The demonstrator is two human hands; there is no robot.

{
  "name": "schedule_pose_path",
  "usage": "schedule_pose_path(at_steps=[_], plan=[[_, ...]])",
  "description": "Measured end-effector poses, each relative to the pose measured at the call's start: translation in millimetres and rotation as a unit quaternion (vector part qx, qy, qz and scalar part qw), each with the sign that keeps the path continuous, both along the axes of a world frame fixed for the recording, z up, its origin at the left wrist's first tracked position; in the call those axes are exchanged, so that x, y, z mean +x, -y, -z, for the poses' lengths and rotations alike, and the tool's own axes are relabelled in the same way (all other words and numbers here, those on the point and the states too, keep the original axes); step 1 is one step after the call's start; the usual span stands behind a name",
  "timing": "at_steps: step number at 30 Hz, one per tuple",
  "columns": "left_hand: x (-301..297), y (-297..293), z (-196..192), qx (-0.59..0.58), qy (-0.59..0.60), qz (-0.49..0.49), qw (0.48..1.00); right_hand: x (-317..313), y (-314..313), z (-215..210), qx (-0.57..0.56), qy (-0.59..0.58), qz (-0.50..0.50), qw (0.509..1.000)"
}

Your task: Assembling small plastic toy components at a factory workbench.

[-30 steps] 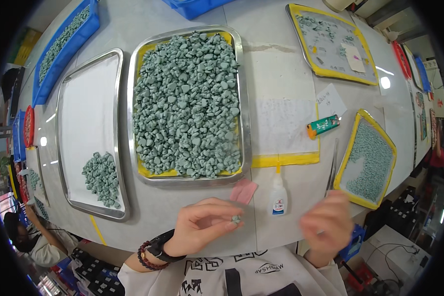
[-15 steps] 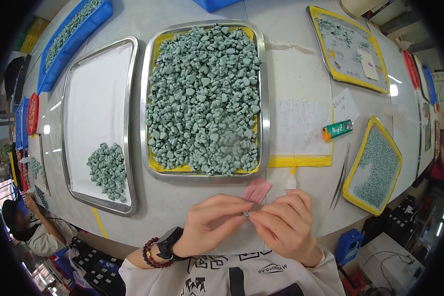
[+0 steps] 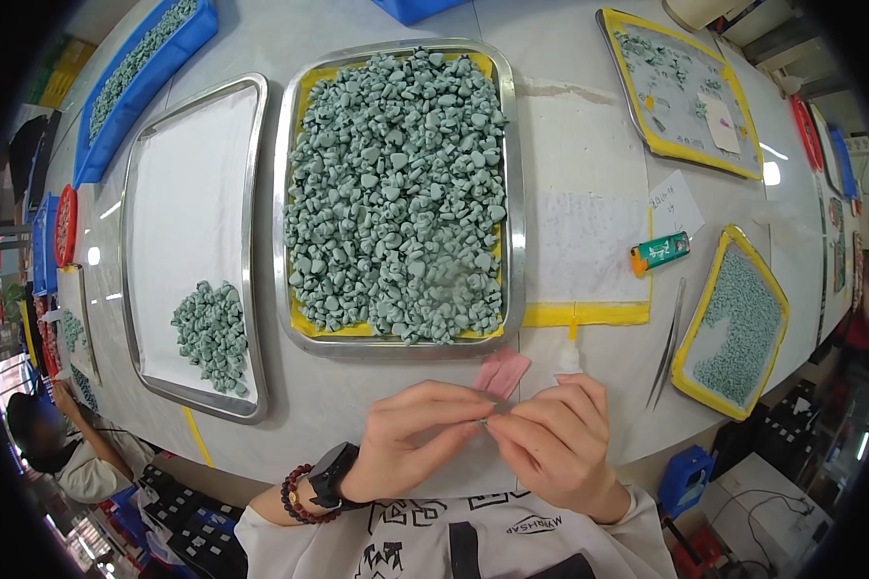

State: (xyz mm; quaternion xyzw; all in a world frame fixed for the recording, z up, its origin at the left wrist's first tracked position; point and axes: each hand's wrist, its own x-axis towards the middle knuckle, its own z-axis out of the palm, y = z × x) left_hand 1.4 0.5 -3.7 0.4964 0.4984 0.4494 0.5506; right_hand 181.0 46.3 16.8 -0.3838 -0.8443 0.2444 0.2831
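My left hand [image 3: 417,434] and my right hand [image 3: 555,439] meet fingertip to fingertip in front of my chest. Between them they pinch a small grey-green piece [image 3: 485,421], mostly hidden by the fingers. Just beyond the fingertips lies a folded pink cloth [image 3: 501,372]. A small white bottle [image 3: 570,358] with a yellow tip stands behind my right hand. Past the cloth, a metal tray [image 3: 515,193] is heaped with grey-green pieces [image 3: 396,193]. The left tray [image 3: 260,174], lined in white, holds a smaller pile of such pieces [image 3: 210,336] at its near corner.
Tweezers [image 3: 667,343] and a green lighter [image 3: 661,254] lie to the right. Beyond them are a yellow-rimmed tray [image 3: 687,359] of tiny pieces and another yellow-edged tray [image 3: 690,159]. A blue bin [image 3: 185,53] sits at far left. Another person [image 3: 77,434] works at left.
My fingertips have shifted slightly, and less of the small grey-green piece shows between them. Both hands otherwise stay in place.
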Motion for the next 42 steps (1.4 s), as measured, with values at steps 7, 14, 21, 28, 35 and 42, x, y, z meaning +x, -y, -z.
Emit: schedule_pose_path(at_steps=[7,14,21,28,35,42], plan=[[-2.9,0.4,-1.3,-0.057,0.047,-0.010,0.997,-0.9,-0.7,-1.3,-0.032,-0.020,-0.004,0.999],[-4.7,2.1,-2.2,-0.077,0.108,0.001,0.991,-0.7,-4.7,1.0,-0.101,-0.102,0.000,0.990],[-5.7,1.2,-2.5,-0.057,0.097,0.016,0.994,1.8,-8.6,0.3,-0.109,-0.102,-0.022,0.989],[-6.5,1.0,-1.4,-0.063,0.100,0.024,0.993,0.9,-7.9,-0.3,-0.085,-0.077,-0.019,0.993],[-4.0,0.9,1.6,-0.057,0.095,0.007,0.994,-3.4,0.6,1.4,-0.051,-0.040,0.006,0.998],[-1.3,1.9,-3.3,-0.129,0.222,-0.018,0.966,1.8,-5.0,-1.3,-0.075,-0.068,-0.022,0.995]])
